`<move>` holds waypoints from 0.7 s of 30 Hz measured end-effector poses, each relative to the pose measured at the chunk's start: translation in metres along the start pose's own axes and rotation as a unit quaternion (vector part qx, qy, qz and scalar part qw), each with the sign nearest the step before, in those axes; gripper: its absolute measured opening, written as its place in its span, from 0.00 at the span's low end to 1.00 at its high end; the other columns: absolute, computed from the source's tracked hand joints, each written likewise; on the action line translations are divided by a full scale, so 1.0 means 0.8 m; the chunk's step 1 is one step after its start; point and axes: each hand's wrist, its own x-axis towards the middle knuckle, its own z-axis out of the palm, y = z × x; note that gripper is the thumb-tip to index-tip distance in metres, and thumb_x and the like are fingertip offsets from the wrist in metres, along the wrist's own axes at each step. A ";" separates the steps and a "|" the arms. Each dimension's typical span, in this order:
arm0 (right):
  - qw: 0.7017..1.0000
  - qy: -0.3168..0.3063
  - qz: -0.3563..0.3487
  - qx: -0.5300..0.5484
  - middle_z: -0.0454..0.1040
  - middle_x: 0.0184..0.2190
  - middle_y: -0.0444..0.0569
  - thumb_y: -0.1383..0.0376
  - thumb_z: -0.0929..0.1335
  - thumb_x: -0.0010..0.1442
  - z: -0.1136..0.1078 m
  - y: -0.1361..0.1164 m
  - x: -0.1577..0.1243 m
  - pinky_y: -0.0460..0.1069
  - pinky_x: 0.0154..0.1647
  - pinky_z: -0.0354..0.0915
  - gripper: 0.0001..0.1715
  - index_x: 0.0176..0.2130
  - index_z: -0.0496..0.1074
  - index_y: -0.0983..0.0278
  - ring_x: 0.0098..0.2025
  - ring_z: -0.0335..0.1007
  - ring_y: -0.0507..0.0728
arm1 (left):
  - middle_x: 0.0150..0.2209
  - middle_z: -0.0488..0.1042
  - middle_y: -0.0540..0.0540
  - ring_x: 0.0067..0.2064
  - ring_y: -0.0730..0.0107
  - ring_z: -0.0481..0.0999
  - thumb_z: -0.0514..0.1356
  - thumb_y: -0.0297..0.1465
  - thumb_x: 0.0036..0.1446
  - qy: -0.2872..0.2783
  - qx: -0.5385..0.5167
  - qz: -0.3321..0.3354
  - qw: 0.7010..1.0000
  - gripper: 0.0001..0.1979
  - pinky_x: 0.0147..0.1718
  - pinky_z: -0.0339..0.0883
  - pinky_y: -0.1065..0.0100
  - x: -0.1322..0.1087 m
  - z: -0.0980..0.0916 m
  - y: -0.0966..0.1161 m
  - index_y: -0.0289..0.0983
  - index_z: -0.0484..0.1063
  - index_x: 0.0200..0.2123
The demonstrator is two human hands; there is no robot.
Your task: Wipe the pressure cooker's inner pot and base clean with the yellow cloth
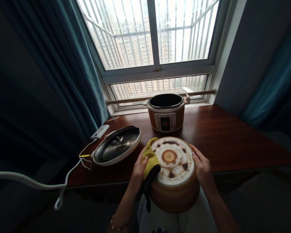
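At the near edge of the counter (232, 139), the left hand (138, 170) and the right hand (203, 165) grip a pot (176, 174) (its stained bottom faces up); the left holds also a yellow cloth (151, 161).

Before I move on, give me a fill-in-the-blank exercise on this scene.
The yellow-and-black fabric piece sits between the round brown pot and the person's ____ hand.
The pot's stained whitish base faces ____ the camera.
In the picture, the brown-and-white electric cooker stands ____ of the white-rimmed dark round lid.
Missing words: left; toward; right.
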 end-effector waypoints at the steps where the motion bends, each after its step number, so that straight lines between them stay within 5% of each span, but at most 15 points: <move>1: 1.000 0.002 0.000 0.003 0.67 0.52 0.55 0.56 0.63 0.56 0.000 0.001 0.000 0.58 0.59 0.53 0.28 0.51 0.68 0.68 0.55 0.60 0.62 | 0.58 0.62 0.43 0.60 0.54 0.57 0.54 0.42 0.56 0.021 -0.005 -0.001 1.000 0.28 0.58 0.49 0.57 -0.006 0.004 -0.002 0.37 0.58 0.57; 6: 1.000 0.010 0.004 0.010 0.67 0.52 0.54 0.55 0.64 0.55 0.001 0.000 -0.001 0.59 0.59 0.53 0.28 0.51 0.68 0.68 0.55 0.61 0.63 | 0.62 0.54 0.47 0.63 0.57 0.49 0.48 0.45 0.58 0.145 0.014 -0.010 0.989 0.28 0.60 0.44 0.62 -0.056 0.024 -0.035 0.42 0.52 0.60; 11: 1.000 0.010 0.003 0.010 0.67 0.52 0.55 0.55 0.64 0.54 -0.002 0.001 0.000 0.59 0.58 0.54 0.28 0.51 0.69 0.67 0.54 0.61 0.63 | 0.65 0.43 0.50 0.64 0.57 0.44 0.47 0.45 0.58 0.148 0.065 0.063 0.985 0.33 0.61 0.42 0.62 -0.088 0.041 -0.061 0.45 0.39 0.63; 21: 0.993 0.100 -0.018 -0.061 0.68 0.51 0.57 0.54 0.62 0.55 -0.006 0.013 0.010 0.57 0.57 0.55 0.30 0.50 0.68 0.70 0.54 0.62 0.62 | 0.64 0.48 0.44 0.64 0.58 0.45 0.47 0.45 0.59 0.104 0.052 0.083 0.990 0.30 0.61 0.40 0.63 -0.031 0.047 -0.049 0.40 0.47 0.61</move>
